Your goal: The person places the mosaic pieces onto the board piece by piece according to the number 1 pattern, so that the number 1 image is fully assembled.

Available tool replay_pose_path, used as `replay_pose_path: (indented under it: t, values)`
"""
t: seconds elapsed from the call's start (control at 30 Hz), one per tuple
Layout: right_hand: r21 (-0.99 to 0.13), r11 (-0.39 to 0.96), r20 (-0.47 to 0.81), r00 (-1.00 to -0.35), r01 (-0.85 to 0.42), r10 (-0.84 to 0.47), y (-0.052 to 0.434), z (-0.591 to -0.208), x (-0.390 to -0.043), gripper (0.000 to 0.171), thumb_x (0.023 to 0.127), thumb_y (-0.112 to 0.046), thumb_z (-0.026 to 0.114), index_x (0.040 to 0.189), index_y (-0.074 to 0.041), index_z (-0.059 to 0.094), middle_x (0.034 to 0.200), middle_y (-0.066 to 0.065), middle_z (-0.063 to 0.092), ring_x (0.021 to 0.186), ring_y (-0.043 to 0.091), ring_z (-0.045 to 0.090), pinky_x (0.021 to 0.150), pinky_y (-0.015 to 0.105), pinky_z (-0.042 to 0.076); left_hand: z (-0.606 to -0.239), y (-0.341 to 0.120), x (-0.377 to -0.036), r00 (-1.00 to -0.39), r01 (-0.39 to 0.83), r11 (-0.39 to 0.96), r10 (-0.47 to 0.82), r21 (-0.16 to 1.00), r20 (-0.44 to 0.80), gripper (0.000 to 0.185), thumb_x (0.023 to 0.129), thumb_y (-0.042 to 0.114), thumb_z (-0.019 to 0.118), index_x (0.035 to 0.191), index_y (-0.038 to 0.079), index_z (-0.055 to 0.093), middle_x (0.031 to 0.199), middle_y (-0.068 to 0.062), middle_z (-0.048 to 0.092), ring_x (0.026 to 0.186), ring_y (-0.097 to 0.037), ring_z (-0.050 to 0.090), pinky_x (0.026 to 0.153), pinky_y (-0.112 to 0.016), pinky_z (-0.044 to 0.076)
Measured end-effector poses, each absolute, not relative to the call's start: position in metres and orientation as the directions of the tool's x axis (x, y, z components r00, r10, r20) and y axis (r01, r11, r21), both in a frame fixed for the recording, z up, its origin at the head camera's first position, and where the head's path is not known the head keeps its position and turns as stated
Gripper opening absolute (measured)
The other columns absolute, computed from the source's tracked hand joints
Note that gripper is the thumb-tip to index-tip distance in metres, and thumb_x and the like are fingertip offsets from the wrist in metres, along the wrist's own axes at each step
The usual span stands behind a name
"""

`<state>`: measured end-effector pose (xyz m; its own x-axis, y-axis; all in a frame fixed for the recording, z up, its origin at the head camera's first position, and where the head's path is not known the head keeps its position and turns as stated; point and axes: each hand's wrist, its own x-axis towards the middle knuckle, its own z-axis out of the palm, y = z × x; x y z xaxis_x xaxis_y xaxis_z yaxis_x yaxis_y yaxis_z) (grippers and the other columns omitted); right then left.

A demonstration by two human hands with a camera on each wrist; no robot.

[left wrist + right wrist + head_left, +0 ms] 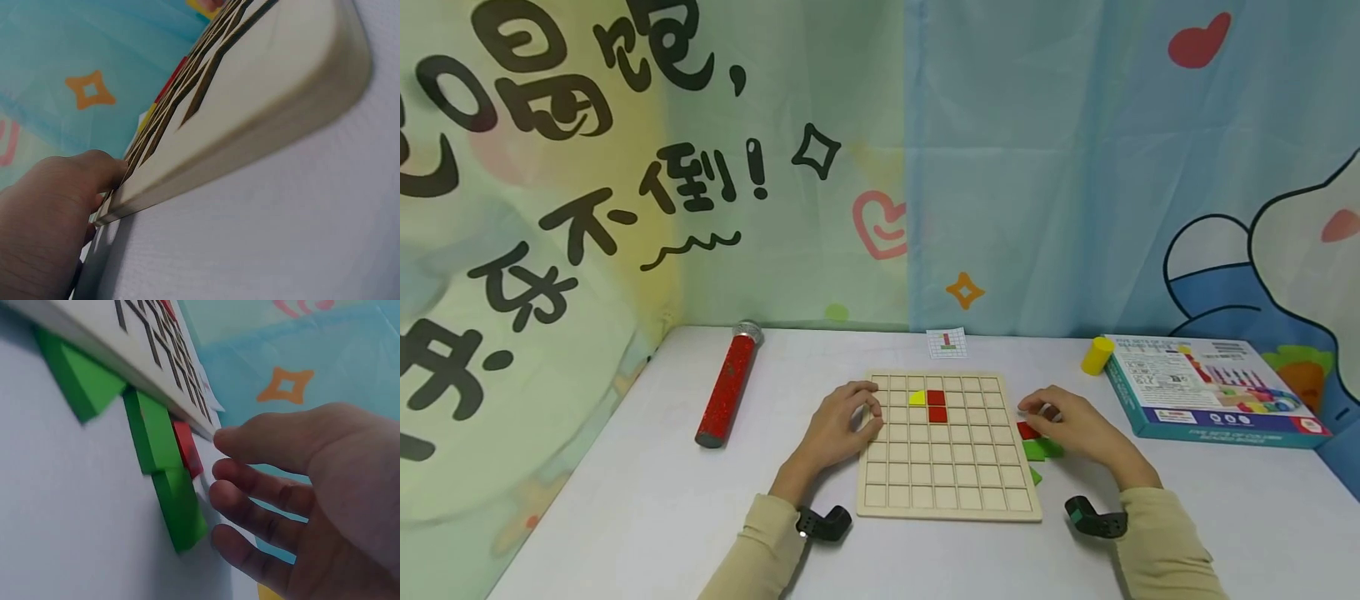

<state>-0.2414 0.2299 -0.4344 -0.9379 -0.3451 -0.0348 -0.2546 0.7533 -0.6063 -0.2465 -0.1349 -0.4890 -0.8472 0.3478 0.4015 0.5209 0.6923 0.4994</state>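
We are part-way through filling the wooden grid board [947, 446], which lies at the centre of the head view. Near its top sit a yellow piece [917, 398] and two red squares [936, 405], one below the other. Our left hand [838, 429] rests on the board's left edge, fingers loosely bent and steadying it, gripping nothing. Our right hand [1075, 427] hovers just right of the board over the loose pieces: a red block [187, 449] and green blocks [162, 462] touching the board's edge. Its fingers are spread and relaxed, holding nothing. We judge this the picking step; the next move calls for pinching one loose block cleanly without nudging its neighbours, then matching it to a free cell.
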Motion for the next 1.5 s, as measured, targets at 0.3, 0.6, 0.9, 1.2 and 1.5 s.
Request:
replay_pose_path:
  t: [0.3, 0.6, 0.9, 1.2, 1.5]
  values:
    - [-0.602, 0.757, -0.085, -0.922, -0.254, -0.377, 0.238, -0.4384, -0.2408, 0.022, 0.09, -0.014, 0.06, 0.11, -0.008, 0.065, 0.104, 0.007, 0.059, 0.09, 0.021, 0.052, 0.075, 0.031, 0.045, -0.4893, -0.1363, -0.2429, -0.844, 0.525, 0.693, 0.346, 0.495, 0.411, 0.009, 0.084, 0.025, 0.066, 0.083, 0.022, 0.058, 0.125, -0.003, 0.06, 0.121, -0.025, 0.054, 0.098, -0.049, 0.042]
    - [-0.6, 0.76, -0.102, -0.919, -0.248, -0.38, 0.2397, -0.4362, -0.2411, 0.019, 0.09, -0.015, 0.061, 0.108, -0.01, 0.066, 0.102, 0.008, 0.057, 0.088, 0.021, 0.05, 0.072, 0.03, 0.043, -0.4881, -0.1348, -0.2455, -0.849, 0.517, 0.699, 0.347, 0.494, 0.398, 0.009, 0.085, 0.026, 0.066, 0.084, 0.022, 0.058, 0.126, -0.002, 0.059, 0.122, -0.025, 0.053, 0.1, -0.049, 0.041]
    - [-0.6, 0.758, -0.09, -0.92, -0.256, -0.382, 0.2404, -0.4376, -0.2409, 0.016, 0.09, -0.014, 0.06, 0.106, -0.01, 0.063, 0.104, 0.009, 0.057, 0.089, 0.021, 0.049, 0.074, 0.031, 0.044, -0.487, -0.1342, -0.246, -0.852, 0.514, 0.694, 0.342, 0.504, 0.397, 0.009, 0.084, 0.026, 0.066, 0.084, 0.022, 0.058, 0.125, -0.002, 0.059, 0.121, -0.025, 0.053, 0.098, -0.049, 0.041]
    - [-0.631, 0.73, -0.075, -0.916, -0.263, -0.394, 0.2392, -0.4392, -0.243, 0.015, 0.088, -0.013, 0.064, 0.1, -0.007, 0.057, 0.09, 0.004, 0.057, 0.08, 0.017, 0.049, 0.066, 0.024, 0.043, -0.4881, -0.1349, -0.2467, -0.848, 0.52, 0.689, 0.345, 0.506, 0.401, 0.009, 0.084, 0.025, 0.066, 0.083, 0.023, 0.058, 0.125, -0.003, 0.06, 0.12, -0.025, 0.054, 0.098, -0.049, 0.041]
    - [-0.641, 0.73, -0.098, -0.918, -0.236, -0.384, 0.2404, -0.4402, -0.2446, 0.016, 0.088, -0.013, 0.064, 0.101, -0.008, 0.057, 0.085, 0.002, 0.054, 0.08, 0.017, 0.048, 0.066, 0.023, 0.042, -0.4874, -0.1346, -0.2467, -0.86, 0.504, 0.694, 0.344, 0.515, 0.377, 0.009, 0.084, 0.024, 0.067, 0.084, 0.021, 0.059, 0.126, -0.003, 0.059, 0.121, -0.026, 0.053, 0.099, -0.049, 0.04]
